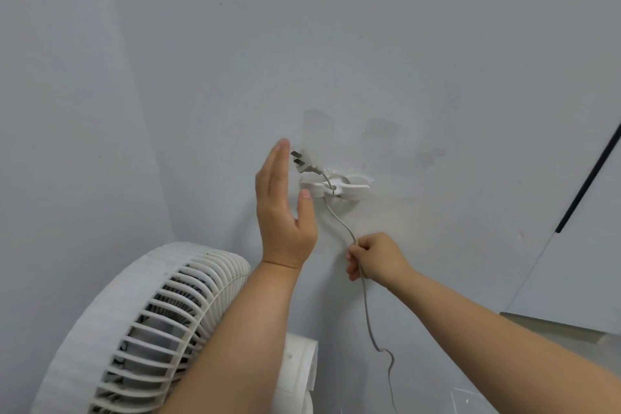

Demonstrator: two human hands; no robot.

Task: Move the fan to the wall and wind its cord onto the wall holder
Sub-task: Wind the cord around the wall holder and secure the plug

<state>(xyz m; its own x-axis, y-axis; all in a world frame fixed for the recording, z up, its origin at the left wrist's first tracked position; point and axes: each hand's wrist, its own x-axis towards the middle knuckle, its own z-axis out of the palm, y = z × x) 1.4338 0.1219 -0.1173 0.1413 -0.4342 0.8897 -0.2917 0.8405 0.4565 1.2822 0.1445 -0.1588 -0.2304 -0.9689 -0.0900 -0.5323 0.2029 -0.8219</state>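
A white fan with a ribbed grille stands at the lower left, close to the wall corner. A white cord holder is stuck to the wall at mid-frame. The fan's plug pokes out up-left of the holder, and the grey cord loops once through the holder and hangs down. My left hand is raised flat and open just left of the plug, its thumb tip near the holder's left end. My right hand is closed on the cord below the holder; the cord trails down past it to the floor.
The pale wall fills most of the view, with scuffed tape marks above the holder. A white panel with a dark vertical strip stands at the right edge. The fan's white body sits below my left forearm.
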